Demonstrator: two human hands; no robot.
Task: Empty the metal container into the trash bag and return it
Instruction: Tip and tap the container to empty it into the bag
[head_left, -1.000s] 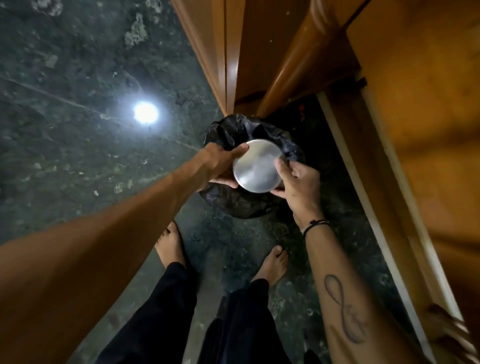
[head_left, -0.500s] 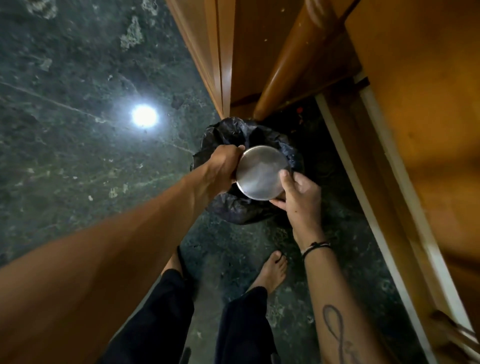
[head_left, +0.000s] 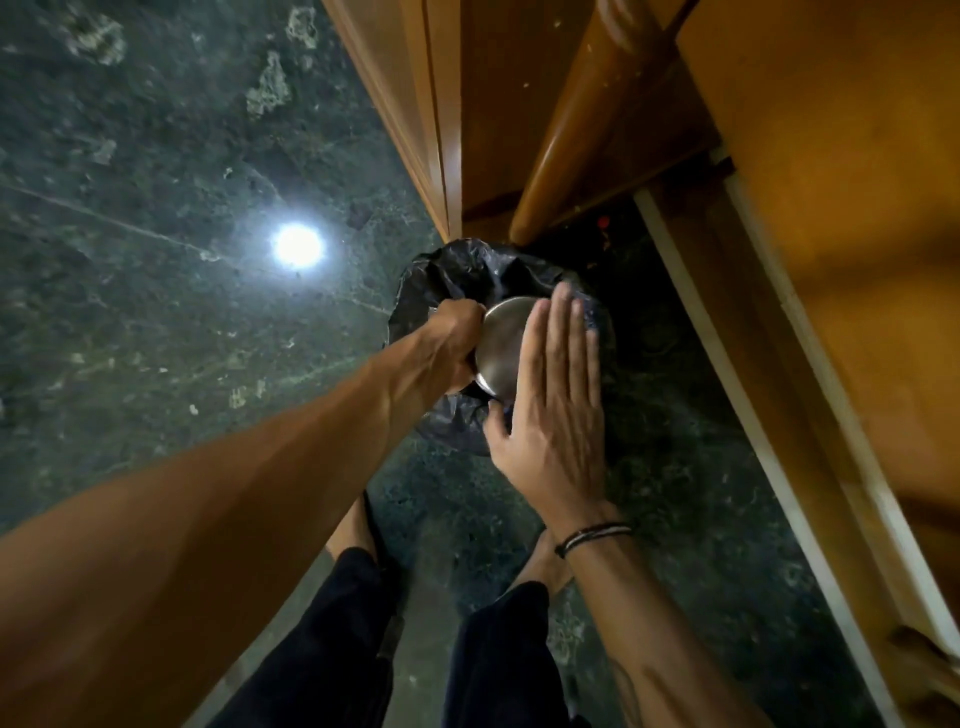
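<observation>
Left hand (head_left: 449, 345) clamped on upturned metal container (head_left: 501, 345) over black trash bag (head_left: 441, 275). Right hand (head_left: 553, 400) flat, fingers spread, above its base.

Head view, steeply downward, close

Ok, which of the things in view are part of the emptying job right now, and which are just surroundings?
Part of the job:
- metal container, upside down over the bag
- black trash bag on the floor
- left hand, gripping the container's rim
- right hand, open and flat at the container's base

Just surroundings:
- wooden furniture
- green stone floor with a light's reflection
- wristband
</observation>
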